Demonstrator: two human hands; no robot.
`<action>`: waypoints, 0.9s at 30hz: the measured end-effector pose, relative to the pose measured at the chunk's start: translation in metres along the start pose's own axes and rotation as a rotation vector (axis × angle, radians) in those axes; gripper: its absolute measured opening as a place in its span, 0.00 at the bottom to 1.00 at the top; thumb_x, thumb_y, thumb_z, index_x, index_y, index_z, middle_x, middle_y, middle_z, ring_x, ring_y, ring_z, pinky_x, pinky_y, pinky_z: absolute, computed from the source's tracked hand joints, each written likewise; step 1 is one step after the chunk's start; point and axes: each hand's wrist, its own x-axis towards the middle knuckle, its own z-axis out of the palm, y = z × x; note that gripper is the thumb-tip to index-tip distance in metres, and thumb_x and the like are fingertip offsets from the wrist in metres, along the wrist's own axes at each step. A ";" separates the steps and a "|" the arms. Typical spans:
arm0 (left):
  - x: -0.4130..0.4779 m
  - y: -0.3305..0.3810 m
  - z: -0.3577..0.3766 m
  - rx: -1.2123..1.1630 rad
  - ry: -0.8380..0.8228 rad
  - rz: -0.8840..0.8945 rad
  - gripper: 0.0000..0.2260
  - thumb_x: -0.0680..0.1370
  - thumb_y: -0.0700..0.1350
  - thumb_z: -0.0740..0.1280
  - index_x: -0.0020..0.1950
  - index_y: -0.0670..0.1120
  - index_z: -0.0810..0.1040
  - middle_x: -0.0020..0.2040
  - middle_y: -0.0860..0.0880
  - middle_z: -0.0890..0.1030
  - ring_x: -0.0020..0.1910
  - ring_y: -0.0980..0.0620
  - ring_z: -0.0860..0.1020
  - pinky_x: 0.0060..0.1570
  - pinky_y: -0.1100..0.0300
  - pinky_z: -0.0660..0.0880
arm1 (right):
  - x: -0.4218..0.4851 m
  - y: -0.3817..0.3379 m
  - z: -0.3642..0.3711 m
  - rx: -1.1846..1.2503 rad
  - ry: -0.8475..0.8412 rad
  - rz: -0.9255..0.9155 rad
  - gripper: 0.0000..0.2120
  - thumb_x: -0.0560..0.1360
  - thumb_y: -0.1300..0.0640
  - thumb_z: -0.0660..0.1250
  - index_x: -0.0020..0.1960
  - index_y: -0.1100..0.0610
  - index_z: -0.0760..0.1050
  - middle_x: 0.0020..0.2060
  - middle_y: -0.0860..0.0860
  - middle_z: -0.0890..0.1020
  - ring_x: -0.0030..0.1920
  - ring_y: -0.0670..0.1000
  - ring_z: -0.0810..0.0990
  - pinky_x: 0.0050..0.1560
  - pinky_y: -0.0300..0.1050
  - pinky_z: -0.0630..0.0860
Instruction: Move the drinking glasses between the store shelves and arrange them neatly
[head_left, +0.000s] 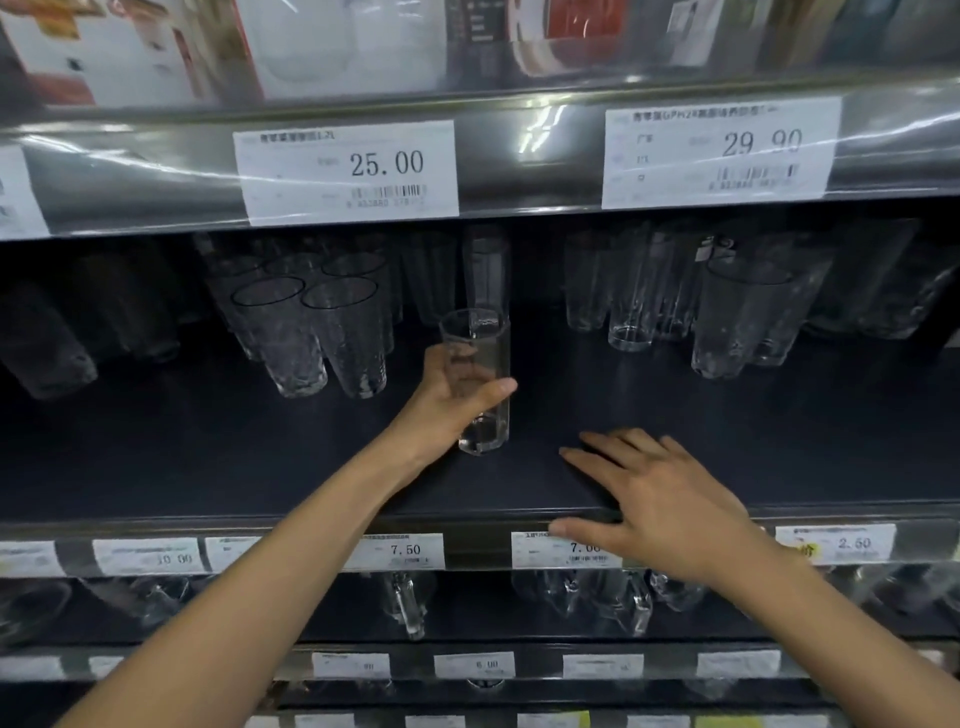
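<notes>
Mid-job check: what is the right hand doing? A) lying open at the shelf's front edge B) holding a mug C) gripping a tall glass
A: the right hand lies flat and empty at the edge of the shelf; the left hand grips the tall glass.

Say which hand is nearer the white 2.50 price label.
Right. The right hand lies just left of the white 2.50 label; the left hand grips a tall clear glass farther left.

A clear, colourless tall glass (478, 379) showed against the matte dark navy shelf (234, 457). Neighbouring tumblers (311, 338) carried a pebbled texture and thin black rims. White price tags (345, 171) bore black numerals, 1 lower tag (852, 543) marked by a yellow sticker (804, 550). Boxes (130, 52) above were white, red and orange.
</notes>
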 end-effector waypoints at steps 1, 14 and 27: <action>0.002 -0.002 -0.002 0.053 -0.028 -0.009 0.27 0.76 0.50 0.71 0.68 0.50 0.60 0.58 0.51 0.78 0.57 0.59 0.78 0.54 0.65 0.75 | 0.000 0.001 0.001 0.000 0.008 0.000 0.46 0.68 0.19 0.39 0.79 0.42 0.54 0.78 0.42 0.58 0.76 0.45 0.55 0.75 0.50 0.56; 0.035 -0.029 -0.018 0.156 -0.009 0.046 0.23 0.68 0.40 0.79 0.52 0.52 0.69 0.55 0.44 0.81 0.55 0.51 0.80 0.50 0.64 0.78 | 0.002 0.002 0.006 -0.001 0.073 -0.001 0.48 0.67 0.19 0.39 0.78 0.43 0.59 0.77 0.42 0.63 0.75 0.46 0.60 0.74 0.50 0.60; 0.076 -0.037 -0.007 0.314 0.098 0.111 0.21 0.71 0.48 0.78 0.60 0.50 0.76 0.47 0.57 0.77 0.47 0.60 0.77 0.44 0.72 0.72 | 0.001 -0.002 0.005 0.007 0.096 0.010 0.46 0.68 0.19 0.41 0.78 0.44 0.61 0.76 0.43 0.65 0.74 0.46 0.62 0.73 0.49 0.62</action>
